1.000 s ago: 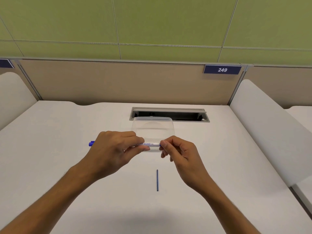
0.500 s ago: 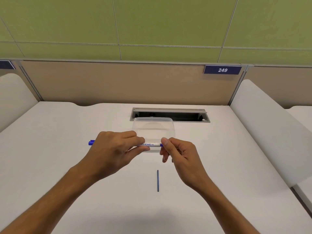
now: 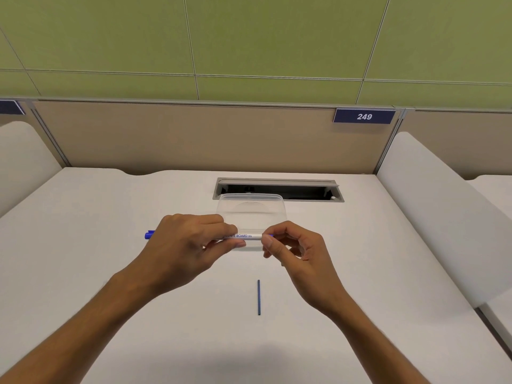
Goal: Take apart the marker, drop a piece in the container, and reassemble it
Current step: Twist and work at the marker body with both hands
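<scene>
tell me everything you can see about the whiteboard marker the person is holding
The marker is a slim white barrel, plastic by the look of it, printed "WHITE BOARD" in blue, with a blue cap or end sticking out at the left. It is held level, above the desk and in front of the clear container. The left hand wraps its left half; the right hand pinches its right end, where a bit of blue shows. A thin blue rod lies apart on the desk.

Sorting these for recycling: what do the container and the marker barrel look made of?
Container: seemingly clear plastic, slightly frosted; the desk shows through its walls. Marker: probably smooth white plastic with printed blue lettering and a glossy blue end cap; the view can't confirm either material.
</scene>
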